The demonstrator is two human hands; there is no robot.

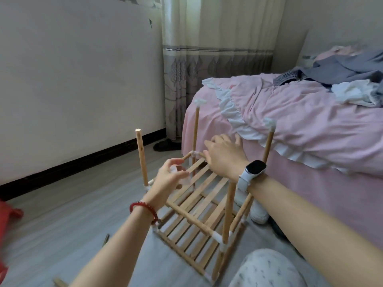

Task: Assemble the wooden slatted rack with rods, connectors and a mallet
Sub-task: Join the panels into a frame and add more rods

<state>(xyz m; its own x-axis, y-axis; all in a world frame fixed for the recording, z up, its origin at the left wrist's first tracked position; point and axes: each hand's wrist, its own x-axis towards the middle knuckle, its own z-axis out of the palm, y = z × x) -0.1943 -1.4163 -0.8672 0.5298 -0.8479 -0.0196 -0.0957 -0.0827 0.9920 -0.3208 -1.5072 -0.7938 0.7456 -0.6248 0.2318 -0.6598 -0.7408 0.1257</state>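
Note:
The wooden slatted rack (199, 206) stands on the grey floor in front of me, its slat shelf low between white corner connectors. Upright rods rise from its corners. The left rod (141, 156) has a bare top. The far rod (195, 129) and the right rod (269, 141) each carry a white connector on top. My left hand (167, 179) pinches a clear plastic connector (176, 170) just above the shelf's left side. My right hand (224, 156) reaches over the far rail with its fingers spread, next to the far corner connector (193, 154). No mallet is in view.
A bed with a pink sheet (300, 125) runs close along the rack's right side. A white shoe (259, 214) lies beneath it. A dark slipper (165, 146) sits by the curtain. Something red (8, 214) lies at the far left, loose wooden pieces (105, 238) by my left arm, my knee (267, 268) at the bottom.

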